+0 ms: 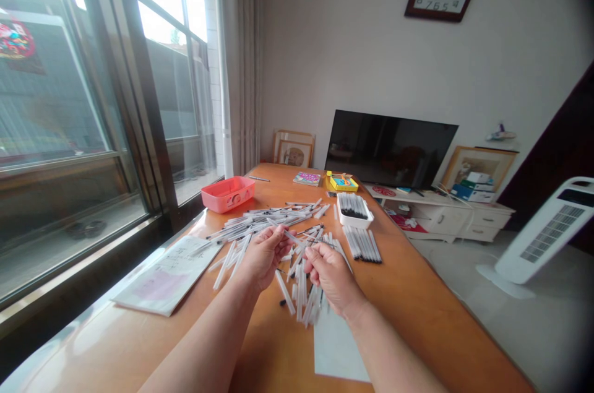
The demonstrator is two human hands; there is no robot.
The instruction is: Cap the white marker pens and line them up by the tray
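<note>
My left hand (265,257) is closed, pinching a clear whitish pen barrel (291,237) that points to the right. Across from it, my right hand (331,275) has its fingers pressed around a thin dark stick that looks like a pen refill (320,241). A small gap separates the two hands. Under and around them lie loose pen barrels (301,294) and a heap of pens and pen parts (269,217), many with dark ends. To the right, a neat row of black-tipped pens (362,244) lies flat on the wooden table (417,325).
A white tub (356,221) holds upright-leaning pens behind the row. The pink basket (228,196) stands back left, a yellow box (342,181) and a colourful booklet (307,179) at the far end. A paper booklet (164,275) lies left; a pale sheet (341,349) is under my right arm.
</note>
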